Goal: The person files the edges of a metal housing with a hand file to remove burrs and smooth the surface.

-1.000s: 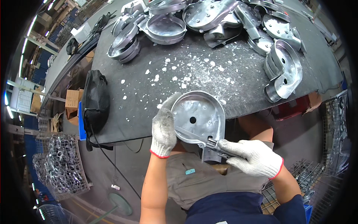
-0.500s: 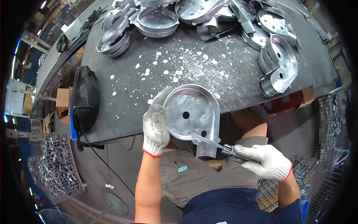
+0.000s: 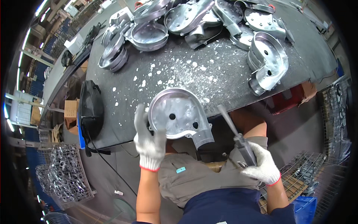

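Note:
A round silver metal housing (image 3: pixel 182 112) with a raised rim, two holes and a short spout rests at the table's near edge, its spout over the edge toward me. My left hand (image 3: pixel 148 140), in a white knit glove with a red cuff, is beside its left rim. The fingers are stretched apart and hold nothing; I cannot tell whether they touch the rim. My right hand (image 3: pixel 263 164), gloved alike, is closed round the dark handle of a flat-bladed hand tool (image 3: pixel 244 147). Its narrow grey blade points up and left, apart from the housing.
Similar metal housings (image 3: pixel 149 35) are piled along the far side of the dark table (image 3: pixel 123 127), with one more housing (image 3: pixel 268 61) at the right. White flakes (image 3: pixel 186 74) litter the middle. A black mesh bag (image 3: pixel 91 108) hangs at the left edge; wire baskets (image 3: pixel 65 171) stand below.
My left hand has loosened from the housing and spread its fingers. The housing has turned slightly and lies further left in view. The tool has come off the housing, its blade swinging upward.

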Available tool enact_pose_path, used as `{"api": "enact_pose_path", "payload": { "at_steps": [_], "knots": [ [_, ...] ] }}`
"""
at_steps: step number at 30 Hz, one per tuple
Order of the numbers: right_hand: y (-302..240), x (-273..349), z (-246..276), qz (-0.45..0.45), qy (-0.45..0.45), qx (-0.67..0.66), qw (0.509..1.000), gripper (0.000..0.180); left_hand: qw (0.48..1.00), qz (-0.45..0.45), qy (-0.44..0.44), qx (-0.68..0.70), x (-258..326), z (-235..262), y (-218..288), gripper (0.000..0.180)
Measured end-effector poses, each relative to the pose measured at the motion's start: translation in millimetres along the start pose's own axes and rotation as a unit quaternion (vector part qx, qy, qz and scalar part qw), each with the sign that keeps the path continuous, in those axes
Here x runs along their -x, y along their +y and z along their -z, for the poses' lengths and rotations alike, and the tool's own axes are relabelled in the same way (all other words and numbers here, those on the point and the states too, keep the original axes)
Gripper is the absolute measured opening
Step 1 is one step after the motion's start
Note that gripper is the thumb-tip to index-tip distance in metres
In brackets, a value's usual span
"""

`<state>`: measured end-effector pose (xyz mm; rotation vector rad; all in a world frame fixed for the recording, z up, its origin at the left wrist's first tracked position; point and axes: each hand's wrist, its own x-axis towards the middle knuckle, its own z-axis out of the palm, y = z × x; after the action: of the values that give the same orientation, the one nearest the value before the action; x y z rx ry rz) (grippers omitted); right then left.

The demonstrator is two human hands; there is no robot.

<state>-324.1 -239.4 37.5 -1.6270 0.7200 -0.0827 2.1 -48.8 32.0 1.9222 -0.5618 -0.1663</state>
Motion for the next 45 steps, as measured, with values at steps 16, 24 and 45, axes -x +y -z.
{"api": "enact_pose_path", "payload": {
  "at_steps": [16, 24, 45],
  "knots": [
    [-26.3, -13.7, -39.2, 0.129, 0.059, 0.045, 0.989, 0.106, 0.902, -0.350, -0.055, -0.247, -28.3, -7.9, 86.6, 0.053],
    [-36.2, -26.3, -26.1, 0.141, 0.053, 0.153, 0.977, 0.093, 0.905, -0.324, -0.091, -0.259, -40.6, -5.0, 100.8, 0.048],
    [-51.9, -75.3, -37.2, 0.031, -0.090, -0.212, 0.973, 0.078, 0.865, -0.365, -0.170, -0.299, -36.1, -8.9, 104.9, 0.048]
  ]
}}
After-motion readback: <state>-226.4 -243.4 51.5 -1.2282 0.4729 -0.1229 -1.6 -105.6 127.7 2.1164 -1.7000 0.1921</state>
